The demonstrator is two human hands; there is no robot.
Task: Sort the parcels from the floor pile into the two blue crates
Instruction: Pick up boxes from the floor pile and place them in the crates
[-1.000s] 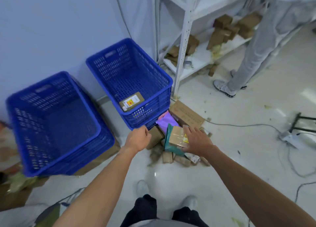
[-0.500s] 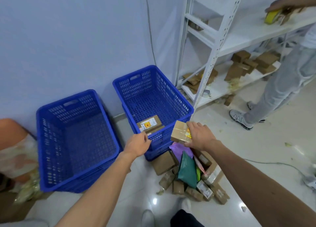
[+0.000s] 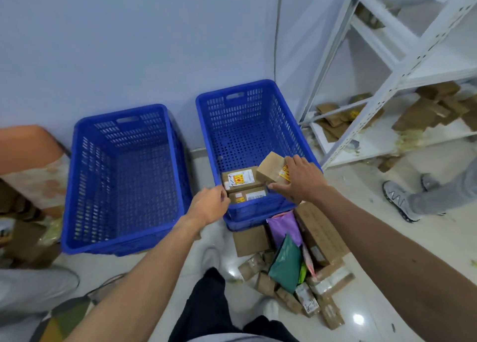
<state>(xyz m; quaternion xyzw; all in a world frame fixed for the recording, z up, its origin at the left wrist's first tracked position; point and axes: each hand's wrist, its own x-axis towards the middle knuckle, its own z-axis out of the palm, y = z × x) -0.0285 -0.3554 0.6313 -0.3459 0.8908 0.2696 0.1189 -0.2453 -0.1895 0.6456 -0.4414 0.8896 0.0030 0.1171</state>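
**A:** On the head camera, where is the parcel?

**B:** In the right hand (image 3: 302, 179). The thumb lies along its near side, the fingers wrap its right end, and between them they pinch a small brown parcel (image 3: 269, 170). It is tilted and has a yellow and red label at the gripped end. It hangs over the near right corner of the right blue crate (image 3: 258, 87).

**A:** Is there anything in that crate?

**B:** Two brown boxes lie on the crate floor at the near wall. One labelled box (image 3: 238, 179) lies flat, and a second box (image 3: 249, 196) is just in front of it, touching it. The held parcel is above them and to their right.

**A:** And the left hand?

**B:** The left hand (image 3: 209, 207) is at the near left corner of the same crate with its fingers curled in. I see nothing in them. The view is poor there, so I cannot tell whether it grips the rim or only sits beside it.

**A:** And the other crate?

**B:** The left blue crate (image 3: 121, 109) stands beside the right one, with a narrow gap between them. Both are against the pale wall.

**A:** And the pile?

**B:** The floor pile (image 3: 263, 241) is right against the near wall of the right crate. It includes a purple mailer (image 3: 284, 229), a green mailer (image 3: 286, 264), a long cardboard box (image 3: 320, 233) and small taped cartons.

**A:** What's around it?

**B:** A white metal shelf rack (image 3: 387, 83) on the right carries brown parcels. Another person's grey shoe (image 3: 400, 200) is on the floor near it.
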